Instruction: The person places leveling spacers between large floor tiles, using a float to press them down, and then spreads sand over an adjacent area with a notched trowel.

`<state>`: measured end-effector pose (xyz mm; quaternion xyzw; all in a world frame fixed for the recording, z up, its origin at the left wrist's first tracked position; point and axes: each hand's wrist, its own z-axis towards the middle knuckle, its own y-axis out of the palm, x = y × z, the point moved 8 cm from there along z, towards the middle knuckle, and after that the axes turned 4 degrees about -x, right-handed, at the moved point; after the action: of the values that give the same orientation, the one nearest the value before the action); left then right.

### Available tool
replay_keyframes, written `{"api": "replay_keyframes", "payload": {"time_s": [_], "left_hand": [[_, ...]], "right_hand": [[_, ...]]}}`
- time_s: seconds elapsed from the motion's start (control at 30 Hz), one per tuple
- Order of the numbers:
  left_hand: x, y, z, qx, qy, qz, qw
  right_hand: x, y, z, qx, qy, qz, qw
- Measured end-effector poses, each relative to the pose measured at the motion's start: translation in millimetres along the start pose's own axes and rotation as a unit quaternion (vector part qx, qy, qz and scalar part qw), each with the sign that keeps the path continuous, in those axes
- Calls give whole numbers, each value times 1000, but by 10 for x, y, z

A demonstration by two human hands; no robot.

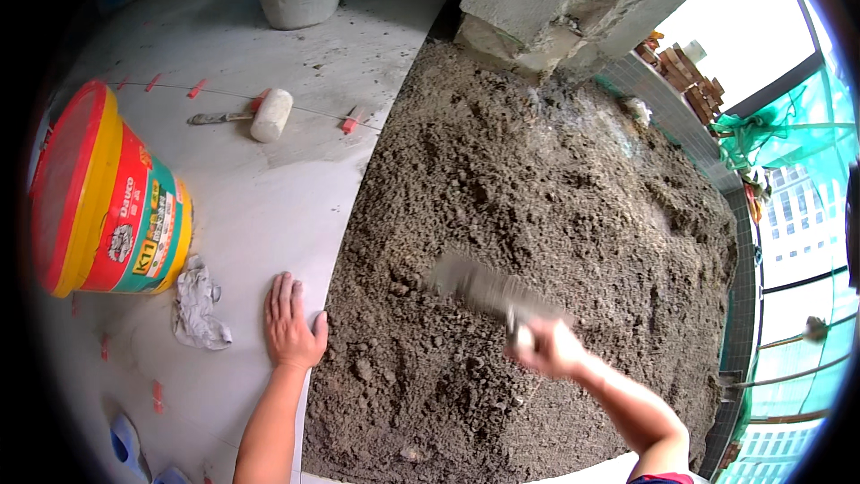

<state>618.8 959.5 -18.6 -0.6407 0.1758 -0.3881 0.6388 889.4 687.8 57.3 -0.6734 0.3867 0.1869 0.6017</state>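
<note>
Trowel (481, 286) over bumpy sand (537, 206)
The right hand (548, 347) grips it; the left hand (295, 333) lies flat, open, on the floor (260, 206), bucket (125, 202) at its 10 o'clock.

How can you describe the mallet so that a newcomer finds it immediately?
Start with the pale tiled floor, left of the rough grey-brown mortar bed. On it, right of the big red-and-yellow bucket, lies the mallet, handle pointing left. Its thick white head distinguishes it from the small red wedges nearby.
</note>
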Motion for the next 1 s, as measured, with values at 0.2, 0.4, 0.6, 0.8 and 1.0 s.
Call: {"api": "replay_keyframes", "payload": {"time_s": [0.2,0.4,0.6,0.8,1.0], "left_hand": [[111,32,26,4,8,-5,1000],[125,47,35,-4,7,7,1000],[60,55,14,3,7,-2,1000],[76,38,13,-3,4,10,1000],[19,55,13,-14,1,9,1000]], "right_hand": [[775,229,-922,-150,162,-139,965],[1282,-481,-32,21,156,-112,981],[1325,-1270,740,137,304,-121,935],[2259,-2126,-555,458,300,-112,829],[3153,-1584,-1038,513,437,437,596]]}}
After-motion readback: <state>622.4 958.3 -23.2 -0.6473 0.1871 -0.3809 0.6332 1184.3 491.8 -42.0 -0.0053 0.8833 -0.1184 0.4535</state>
